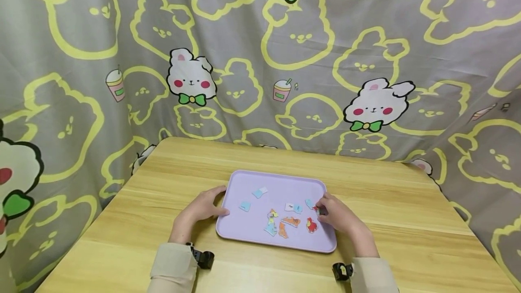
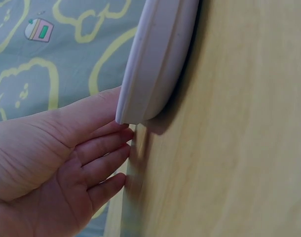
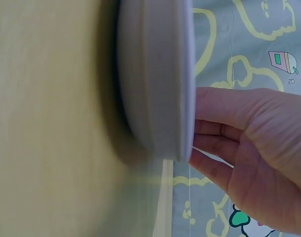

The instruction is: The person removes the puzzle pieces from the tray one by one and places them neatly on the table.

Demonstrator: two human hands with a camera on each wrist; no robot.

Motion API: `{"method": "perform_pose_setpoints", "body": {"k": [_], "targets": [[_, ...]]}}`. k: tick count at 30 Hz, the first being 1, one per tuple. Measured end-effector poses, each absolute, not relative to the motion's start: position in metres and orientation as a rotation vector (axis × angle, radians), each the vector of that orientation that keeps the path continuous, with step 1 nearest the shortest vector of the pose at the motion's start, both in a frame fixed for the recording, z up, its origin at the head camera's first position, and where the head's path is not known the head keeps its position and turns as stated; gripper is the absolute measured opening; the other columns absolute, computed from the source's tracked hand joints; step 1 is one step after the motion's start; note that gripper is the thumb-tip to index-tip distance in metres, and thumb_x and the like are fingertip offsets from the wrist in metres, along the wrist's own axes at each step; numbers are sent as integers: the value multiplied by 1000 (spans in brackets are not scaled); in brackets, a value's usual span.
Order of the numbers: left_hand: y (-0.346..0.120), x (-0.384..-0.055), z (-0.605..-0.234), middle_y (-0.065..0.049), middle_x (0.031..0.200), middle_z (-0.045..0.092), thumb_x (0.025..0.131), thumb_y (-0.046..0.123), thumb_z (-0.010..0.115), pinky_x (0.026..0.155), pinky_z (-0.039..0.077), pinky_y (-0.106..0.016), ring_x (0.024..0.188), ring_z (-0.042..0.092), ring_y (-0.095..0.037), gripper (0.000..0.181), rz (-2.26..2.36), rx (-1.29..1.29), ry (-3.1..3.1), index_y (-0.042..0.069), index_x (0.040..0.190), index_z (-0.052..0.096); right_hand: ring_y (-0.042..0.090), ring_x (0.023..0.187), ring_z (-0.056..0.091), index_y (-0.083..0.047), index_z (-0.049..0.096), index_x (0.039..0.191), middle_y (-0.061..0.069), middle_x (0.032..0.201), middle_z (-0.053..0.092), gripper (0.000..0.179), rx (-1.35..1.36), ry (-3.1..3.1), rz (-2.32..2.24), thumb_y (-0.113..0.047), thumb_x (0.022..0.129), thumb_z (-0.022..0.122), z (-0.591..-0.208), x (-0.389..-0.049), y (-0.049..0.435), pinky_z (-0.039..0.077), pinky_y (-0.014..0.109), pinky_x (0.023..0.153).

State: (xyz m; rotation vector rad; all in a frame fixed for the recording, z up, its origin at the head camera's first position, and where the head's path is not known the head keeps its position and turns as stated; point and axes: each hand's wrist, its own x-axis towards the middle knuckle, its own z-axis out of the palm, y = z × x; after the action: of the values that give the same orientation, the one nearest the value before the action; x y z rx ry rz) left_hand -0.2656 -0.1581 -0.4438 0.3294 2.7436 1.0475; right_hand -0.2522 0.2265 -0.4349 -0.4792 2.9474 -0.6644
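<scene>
A lilac tray [image 1: 277, 244] lies on the table, with several small flat puzzle pieces on it. My left hand [image 1: 206, 203] is at the tray's left edge, thumb and fingers spread and relaxed. In the left wrist view, that hand's [image 2: 66, 158] thumb touches the rim and the other fingers lie loosely beside it. My right hand [image 1: 338, 214] reaches over the right rim and pinches a small red and dark puzzle piece [image 1: 316, 210], mostly covered by the fingers. The right hand's [image 3: 254, 143] fingertips are hidden behind the tray wall in the right wrist view.
Near the right fingers lie a light blue piece [image 1: 309, 204] and a red piece [image 1: 311, 225]. Orange pieces [image 1: 291, 222] and a blue-and-yellow piece [image 1: 270, 226] sit mid-tray, with blue pieces [image 1: 244, 205] toward the left. A patterned curtain [image 1: 244, 35] hangs behind the wooden table [image 1: 407, 220].
</scene>
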Motion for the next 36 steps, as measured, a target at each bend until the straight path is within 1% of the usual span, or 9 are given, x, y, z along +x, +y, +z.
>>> {"method": "perform_pose_setpoints", "body": {"k": [2,10,14,18,24,30,36], "targets": [[-158,-266,-444,-25,151,42,82,17,79,118,32,-57,142,36,-44,77,1049,321,2742,-1,146,41,20,93,58,6,68,102,7,96,56,24,-476,2950,-659,-3,81,76,-435,-252,226,54,44,90],[-159,-267,-447,-24,152,41,83,16,78,119,31,-56,144,34,-42,75,1068,312,2734,0,147,41,17,87,56,3,68,96,6,93,57,19,-477,2983,-629,-2,80,76,-437,-255,226,55,40,83],[-159,-268,-447,-23,153,40,84,16,77,119,30,-56,144,34,-42,75,1074,304,2727,1,148,40,14,81,53,1,68,91,4,89,56,16,-519,3009,-610,-1,79,77,-437,-256,227,54,35,76],[-159,-267,-446,-23,153,40,84,17,77,119,30,-57,144,34,-42,75,1071,308,2724,2,148,40,12,79,52,-1,67,88,3,87,56,15,-563,3026,-583,-4,78,78,-436,-256,228,53,33,72],[-160,-265,-445,-24,152,40,83,18,78,118,31,-57,143,34,-43,76,1082,318,2718,1,147,41,13,80,56,-1,68,89,3,88,59,18,-567,3032,-561,-8,77,80,-434,-255,229,55,33,73],[-161,-265,-446,-24,152,41,83,19,78,118,31,-57,143,34,-43,76,1101,316,2714,1,147,41,12,78,55,1,68,89,3,87,58,20,-545,3032,-577,-10,77,81,-436,-256,228,54,31,71],[-162,-266,-449,-23,153,41,84,17,77,119,31,-56,144,34,-42,75,1117,307,2708,2,148,41,12,80,55,2,69,91,4,89,59,23,-487,3019,-681,-12,77,81,-439,-258,231,55,29,71]]}}
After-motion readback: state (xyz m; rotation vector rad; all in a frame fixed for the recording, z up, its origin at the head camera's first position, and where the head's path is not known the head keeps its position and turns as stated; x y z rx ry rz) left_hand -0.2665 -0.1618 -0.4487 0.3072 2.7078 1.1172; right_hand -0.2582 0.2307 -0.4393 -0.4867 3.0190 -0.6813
